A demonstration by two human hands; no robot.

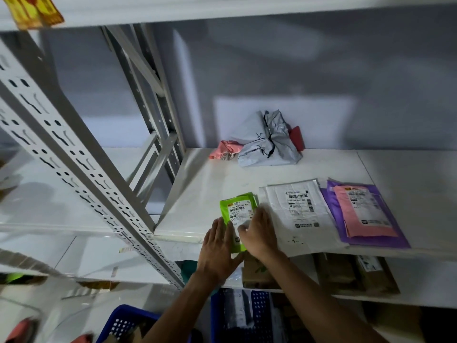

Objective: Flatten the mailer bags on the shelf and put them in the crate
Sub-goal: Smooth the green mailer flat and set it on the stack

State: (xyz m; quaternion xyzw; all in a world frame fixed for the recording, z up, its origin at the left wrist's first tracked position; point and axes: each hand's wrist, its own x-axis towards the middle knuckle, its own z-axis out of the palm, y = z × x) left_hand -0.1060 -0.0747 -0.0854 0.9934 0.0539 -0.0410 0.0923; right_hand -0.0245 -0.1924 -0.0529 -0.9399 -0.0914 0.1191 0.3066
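While the person leans in over the white shelf (197, 184), both hands are down on a small green mailer bag (238, 206) sitting right at the shelf's front edge. The left hand (217, 246) is flat, fingers straight and together, pressing along the bag's left side. The right hand (261, 232) covers the bag's lower right part, over the label. Its fingers look a bit bent, and honestly I can't tell if it's just pressing or pinching the plastic.

Taking the green bag as the clock centre:

- **3 o'clock, just beside it:** a white mailer bag (296, 214) lies flat, label up.
- **Further out at 3 o'clock:** a purple mailer bag (371, 241) lies flat right up against the white one, with a pink mailer bag (363, 214) stacked on top.
- **1 o'clock, well back by the wall:** a crumpled grey mailer bag (269, 144), with a scrunched pink bag (222, 149) touching its left side and something red (296, 138) poking out behind its right.
- **7 o'clock, below the shelf:** a blue crate (123, 323) with holes in its wall.
- **6 o'clock, between the arms:** a second blue crate (259, 308). It's too dim to make out what's in it.
- **5 o'clock:** brown cardboard parcels (341, 271) on the lower shelf (425, 278).
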